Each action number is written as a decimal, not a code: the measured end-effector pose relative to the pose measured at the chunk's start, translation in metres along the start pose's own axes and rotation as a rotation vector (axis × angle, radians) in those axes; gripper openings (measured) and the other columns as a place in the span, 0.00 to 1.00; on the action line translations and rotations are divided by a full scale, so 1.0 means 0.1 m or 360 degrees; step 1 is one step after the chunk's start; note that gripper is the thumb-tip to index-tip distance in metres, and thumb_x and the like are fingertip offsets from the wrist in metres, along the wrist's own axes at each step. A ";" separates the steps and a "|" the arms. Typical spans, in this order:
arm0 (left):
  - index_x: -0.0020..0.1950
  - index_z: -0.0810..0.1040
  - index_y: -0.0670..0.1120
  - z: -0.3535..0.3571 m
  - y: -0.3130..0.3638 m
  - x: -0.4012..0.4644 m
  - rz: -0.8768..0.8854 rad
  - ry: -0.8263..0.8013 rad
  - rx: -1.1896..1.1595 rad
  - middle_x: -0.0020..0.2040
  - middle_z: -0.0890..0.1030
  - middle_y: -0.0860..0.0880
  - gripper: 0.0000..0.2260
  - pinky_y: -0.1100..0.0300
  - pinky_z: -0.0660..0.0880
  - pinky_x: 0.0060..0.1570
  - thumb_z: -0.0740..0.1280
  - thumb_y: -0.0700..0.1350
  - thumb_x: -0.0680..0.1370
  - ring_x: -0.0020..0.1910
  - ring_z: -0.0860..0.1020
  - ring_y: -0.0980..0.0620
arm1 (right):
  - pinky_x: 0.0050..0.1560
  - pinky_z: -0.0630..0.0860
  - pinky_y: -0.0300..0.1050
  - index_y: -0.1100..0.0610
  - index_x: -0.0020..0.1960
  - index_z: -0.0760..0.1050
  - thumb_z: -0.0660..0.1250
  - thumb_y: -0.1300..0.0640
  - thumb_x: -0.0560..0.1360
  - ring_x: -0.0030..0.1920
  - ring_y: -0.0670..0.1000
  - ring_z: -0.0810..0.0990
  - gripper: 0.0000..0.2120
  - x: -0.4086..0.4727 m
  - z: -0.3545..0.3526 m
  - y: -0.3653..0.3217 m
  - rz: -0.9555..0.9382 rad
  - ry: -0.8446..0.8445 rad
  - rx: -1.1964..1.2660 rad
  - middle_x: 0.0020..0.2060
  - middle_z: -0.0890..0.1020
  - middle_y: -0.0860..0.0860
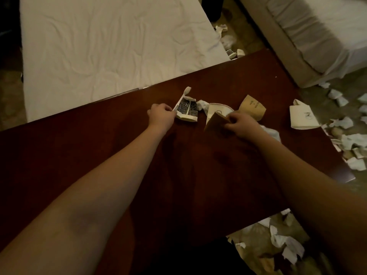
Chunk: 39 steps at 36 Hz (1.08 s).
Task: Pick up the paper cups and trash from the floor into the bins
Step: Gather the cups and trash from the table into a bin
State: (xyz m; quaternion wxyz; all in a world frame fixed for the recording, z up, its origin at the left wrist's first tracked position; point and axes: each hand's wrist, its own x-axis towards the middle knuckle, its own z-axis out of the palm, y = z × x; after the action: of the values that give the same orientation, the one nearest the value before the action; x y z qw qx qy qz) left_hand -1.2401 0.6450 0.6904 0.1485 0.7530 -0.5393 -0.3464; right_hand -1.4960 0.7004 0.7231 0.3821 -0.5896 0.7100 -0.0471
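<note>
On the dark wooden table [119,147], my left hand [161,116] pinches the edge of a flattened paper cup with a black-and-white print [187,110]. My right hand [241,125] grips a crushed brown paper cup [215,123] that lies over a white flattened cup [217,110]. Just beyond my right hand sits another brown cup [253,108]. A white flattened cup [301,116] lies at the table's right edge. Crumpled white tissue [272,132] shows beside my right wrist. No bin is in view.
Torn paper and crushed cups litter the carpet at the right [349,139], at the lower right [286,243] and between the beds [228,40]. A white mattress [109,46] lies beyond the table; another bed [321,32] stands at the upper right.
</note>
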 end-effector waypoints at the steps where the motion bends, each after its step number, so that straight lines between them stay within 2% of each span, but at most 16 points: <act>1: 0.56 0.82 0.46 0.01 0.06 0.07 -0.0008 -0.0002 0.0026 0.65 0.73 0.45 0.11 0.51 0.70 0.63 0.68 0.49 0.78 0.67 0.69 0.42 | 0.54 0.73 0.43 0.58 0.65 0.76 0.66 0.56 0.79 0.62 0.54 0.74 0.15 0.09 -0.09 -0.01 -0.0019 0.0023 -0.0067 0.68 0.71 0.54; 4: 0.54 0.81 0.47 0.08 0.20 0.23 -0.0079 -0.0032 0.0004 0.66 0.72 0.44 0.08 0.51 0.72 0.63 0.69 0.49 0.78 0.65 0.70 0.43 | 0.64 0.72 0.49 0.55 0.66 0.76 0.67 0.54 0.79 0.71 0.55 0.67 0.16 0.37 -0.27 -0.05 -0.0043 -0.0020 -0.0285 0.74 0.65 0.53; 6: 0.50 0.79 0.49 0.13 0.24 0.32 -0.0125 -0.0070 -0.0007 0.64 0.73 0.45 0.05 0.49 0.75 0.61 0.70 0.48 0.77 0.62 0.73 0.44 | 0.71 0.67 0.58 0.54 0.66 0.75 0.66 0.50 0.79 0.73 0.57 0.65 0.17 0.52 -0.30 -0.10 -0.0071 -0.0128 -0.0450 0.75 0.66 0.54; 7: 0.49 0.79 0.49 0.16 0.26 0.35 -0.0140 -0.0087 -0.0001 0.63 0.74 0.45 0.04 0.49 0.76 0.59 0.70 0.48 0.77 0.60 0.74 0.45 | 0.71 0.67 0.59 0.54 0.66 0.75 0.66 0.48 0.79 0.72 0.58 0.66 0.18 0.58 -0.31 -0.13 -0.0071 -0.0171 -0.0516 0.74 0.68 0.55; 10: 0.52 0.79 0.48 0.22 0.30 0.42 -0.0151 -0.0127 0.0005 0.60 0.76 0.45 0.06 0.53 0.77 0.49 0.70 0.46 0.76 0.56 0.76 0.47 | 0.64 0.74 0.55 0.54 0.65 0.73 0.68 0.46 0.77 0.60 0.55 0.75 0.20 0.72 -0.28 -0.21 -0.0009 -0.0262 -0.0489 0.63 0.76 0.55; 12: 0.55 0.78 0.47 0.26 0.32 0.47 -0.0160 -0.0182 -0.0011 0.56 0.77 0.47 0.07 0.58 0.74 0.41 0.70 0.45 0.77 0.52 0.77 0.49 | 0.60 0.77 0.51 0.54 0.67 0.70 0.70 0.47 0.76 0.56 0.53 0.76 0.23 0.75 -0.24 -0.23 0.0053 -0.0320 -0.0392 0.59 0.77 0.53; 16: 0.55 0.77 0.46 0.31 0.38 0.50 -0.0124 -0.0219 0.0072 0.53 0.79 0.47 0.07 0.55 0.76 0.44 0.70 0.44 0.78 0.50 0.78 0.49 | 0.52 0.76 0.45 0.56 0.73 0.64 0.72 0.48 0.75 0.53 0.52 0.75 0.32 0.77 -0.14 -0.23 0.0099 -0.0354 -0.0337 0.62 0.76 0.55; 18: 0.52 0.76 0.47 0.33 0.40 0.50 -0.0098 -0.0203 0.0111 0.52 0.79 0.47 0.06 0.56 0.73 0.40 0.70 0.44 0.78 0.49 0.77 0.49 | 0.48 0.75 0.43 0.57 0.74 0.63 0.72 0.49 0.75 0.51 0.51 0.75 0.33 0.76 -0.09 -0.24 0.0101 -0.0331 -0.0318 0.63 0.76 0.56; 21: 0.53 0.75 0.46 0.35 0.40 0.46 -0.0052 -0.0208 0.0160 0.50 0.78 0.47 0.07 0.59 0.68 0.35 0.70 0.45 0.78 0.46 0.76 0.50 | 0.39 0.73 0.39 0.57 0.72 0.64 0.72 0.49 0.75 0.48 0.50 0.76 0.31 0.68 -0.02 -0.23 0.0110 -0.0282 -0.0269 0.55 0.76 0.53; 23: 0.52 0.74 0.46 0.37 0.39 0.42 -0.0041 -0.0201 0.0166 0.50 0.78 0.47 0.07 0.60 0.66 0.33 0.71 0.45 0.78 0.45 0.75 0.50 | 0.37 0.75 0.39 0.56 0.71 0.65 0.72 0.49 0.75 0.46 0.49 0.77 0.29 0.61 0.05 -0.20 0.0135 -0.0249 -0.0216 0.51 0.75 0.52; 26: 0.50 0.73 0.46 0.39 0.38 0.37 -0.0076 -0.0216 0.0102 0.50 0.77 0.47 0.09 0.59 0.67 0.35 0.72 0.44 0.77 0.45 0.75 0.50 | 0.47 0.82 0.47 0.54 0.72 0.63 0.73 0.51 0.74 0.48 0.51 0.80 0.32 0.51 0.16 -0.12 0.0140 -0.0205 -0.0076 0.58 0.78 0.54; 29: 0.54 0.69 0.46 0.41 0.36 0.34 -0.0160 -0.0229 -0.0067 0.51 0.76 0.46 0.14 0.60 0.66 0.33 0.73 0.43 0.76 0.43 0.74 0.51 | 0.46 0.81 0.45 0.52 0.77 0.58 0.74 0.52 0.73 0.49 0.51 0.79 0.38 0.39 0.27 -0.03 0.0135 -0.0167 0.0067 0.63 0.76 0.55; 32: 0.63 0.66 0.44 0.43 0.34 0.31 -0.0296 -0.0237 -0.0219 0.56 0.75 0.45 0.22 0.58 0.71 0.37 0.74 0.42 0.75 0.49 0.76 0.48 | 0.49 0.80 0.46 0.54 0.76 0.61 0.73 0.51 0.75 0.51 0.51 0.77 0.35 0.28 0.34 0.08 0.0243 -0.0208 0.0177 0.64 0.75 0.56; 35: 0.70 0.63 0.43 0.44 0.30 0.30 -0.0385 -0.0231 -0.0268 0.63 0.75 0.42 0.27 0.54 0.75 0.49 0.73 0.41 0.76 0.60 0.76 0.42 | 0.46 0.75 0.43 0.56 0.76 0.62 0.73 0.48 0.75 0.56 0.53 0.76 0.35 0.21 0.36 0.20 0.0290 -0.0238 0.0170 0.66 0.74 0.56; 37: 0.70 0.68 0.42 0.44 0.28 0.30 -0.0384 -0.0257 -0.0247 0.63 0.76 0.42 0.24 0.52 0.77 0.53 0.72 0.41 0.77 0.60 0.77 0.43 | 0.45 0.74 0.42 0.55 0.77 0.61 0.73 0.47 0.75 0.60 0.55 0.75 0.37 0.19 0.37 0.26 0.0315 -0.0263 0.0161 0.70 0.69 0.56; 39: 0.65 0.75 0.42 0.44 0.26 0.29 -0.0323 -0.0317 -0.0158 0.58 0.79 0.44 0.17 0.53 0.77 0.50 0.71 0.41 0.77 0.53 0.78 0.46 | 0.49 0.75 0.43 0.54 0.78 0.60 0.73 0.47 0.75 0.64 0.57 0.73 0.38 0.18 0.36 0.30 0.0343 -0.0294 0.0155 0.73 0.64 0.57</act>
State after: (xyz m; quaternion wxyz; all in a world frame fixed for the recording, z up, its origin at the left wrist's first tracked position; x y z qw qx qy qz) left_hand -1.2833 0.6154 0.6642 0.0955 0.7572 -0.4547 -0.4590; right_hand -1.4988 0.7072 0.6735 0.4768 -0.4926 0.7279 0.0144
